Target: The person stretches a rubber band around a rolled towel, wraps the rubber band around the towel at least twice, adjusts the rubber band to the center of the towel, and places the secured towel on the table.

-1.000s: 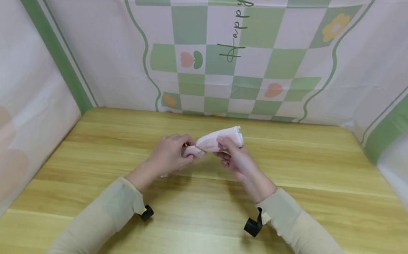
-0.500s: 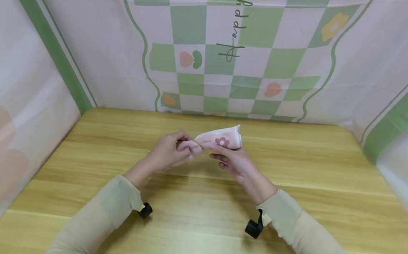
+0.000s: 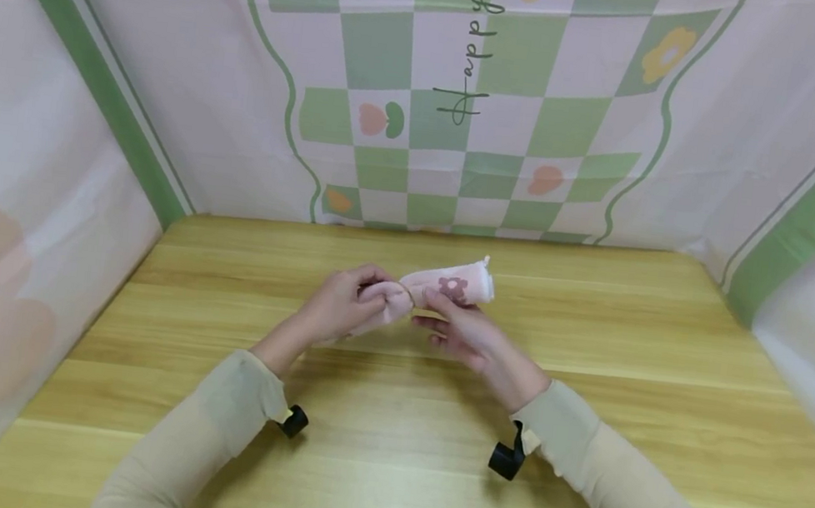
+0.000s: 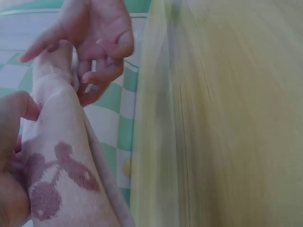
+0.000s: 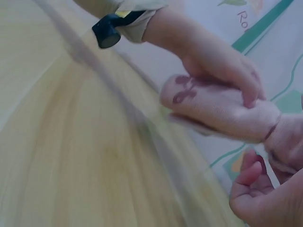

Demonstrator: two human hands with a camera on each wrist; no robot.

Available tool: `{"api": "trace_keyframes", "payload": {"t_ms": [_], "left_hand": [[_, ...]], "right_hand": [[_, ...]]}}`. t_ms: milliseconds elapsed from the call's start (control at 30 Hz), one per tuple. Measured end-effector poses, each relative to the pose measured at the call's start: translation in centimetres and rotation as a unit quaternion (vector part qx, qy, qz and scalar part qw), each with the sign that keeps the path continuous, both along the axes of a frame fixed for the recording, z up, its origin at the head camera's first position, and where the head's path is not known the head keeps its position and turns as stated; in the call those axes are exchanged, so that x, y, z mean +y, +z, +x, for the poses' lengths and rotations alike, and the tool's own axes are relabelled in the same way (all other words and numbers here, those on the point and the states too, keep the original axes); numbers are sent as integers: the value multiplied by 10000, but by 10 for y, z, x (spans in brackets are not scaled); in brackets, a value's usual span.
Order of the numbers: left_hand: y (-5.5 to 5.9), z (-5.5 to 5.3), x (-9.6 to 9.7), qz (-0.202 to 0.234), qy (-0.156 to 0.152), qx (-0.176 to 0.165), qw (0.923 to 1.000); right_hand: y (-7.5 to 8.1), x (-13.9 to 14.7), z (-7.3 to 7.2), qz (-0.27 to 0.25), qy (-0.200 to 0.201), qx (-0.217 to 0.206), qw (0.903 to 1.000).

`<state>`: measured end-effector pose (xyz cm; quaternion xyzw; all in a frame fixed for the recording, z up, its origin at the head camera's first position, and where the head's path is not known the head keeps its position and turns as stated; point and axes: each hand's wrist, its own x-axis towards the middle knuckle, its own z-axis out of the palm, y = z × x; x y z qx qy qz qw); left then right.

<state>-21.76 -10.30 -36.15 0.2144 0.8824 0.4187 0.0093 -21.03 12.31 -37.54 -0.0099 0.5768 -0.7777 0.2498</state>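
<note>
A rolled pink towel with a dark pink flower print is held above the table. A thin brownish band circles it and pinches in its middle. My left hand grips the part left of the band, thumb and fingers round it, as the left wrist view also shows on the towel. Near the band, my right hand has its thumb against the towel in the head view. Its other fingers hang loosely bent below, apart from the thumb. In the right wrist view, this right hand lies beneath the towel.
A wooden table lies below both hands. Behind it hangs a green and white checked cloth backdrop, with further printed cloth at both sides. Small black cameras are strapped to the wrists.
My right thumb has slid off the flower print toward the band, and the right fingers have loosened. The towel has turned slightly and shifted right, showing the flower. My left hand keeps its grip.
</note>
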Motion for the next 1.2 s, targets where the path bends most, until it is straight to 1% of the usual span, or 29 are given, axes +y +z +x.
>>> {"api": "trace_keyframes", "payload": {"t_ms": [67, 233, 367, 567, 667, 733, 833, 933, 1033, 1100, 1200], "left_hand": [[0, 0, 1, -43, -89, 24, 9999], [-2, -1, -1, -68, -358, 50, 9993], [-1, -3, -4, -56, -491, -61, 9988], [0, -6, -6, -80, -563, -250, 9981], [2, -5, -4, -88, -516, -178, 9985], [4, -3, -2, -73, -454, -5, 9989], [6, 0, 2, -24, -395, 497, 9980], [6, 1, 6, -21, -420, 1097, 9931], [4, 1, 8, -103, -458, 1582, 9863], [4, 1, 9, -142, -458, 1776, 9829], [3, 1, 11, -155, -441, 1938, 9799]], "right_hand": [[3, -1, 0, 26, -153, 24, 9999], [3, -3, 0, 228, -611, 91, 9978], [0, -3, -1, 480, -891, 81, 9948], [-2, -4, -2, 525, -1126, 108, 9922], [-2, -3, -2, 529, -1203, 141, 9912], [-2, -3, -1, 541, -1237, 156, 9907], [-2, -4, -1, 528, -1298, 172, 9900], [-2, -5, -1, 494, -1317, 181, 9899], [-2, -6, 0, 501, -1346, 167, 9895], [-2, -7, 0, 507, -1357, 158, 9893], [-2, -7, -1, 480, -1365, 165, 9893]]}}
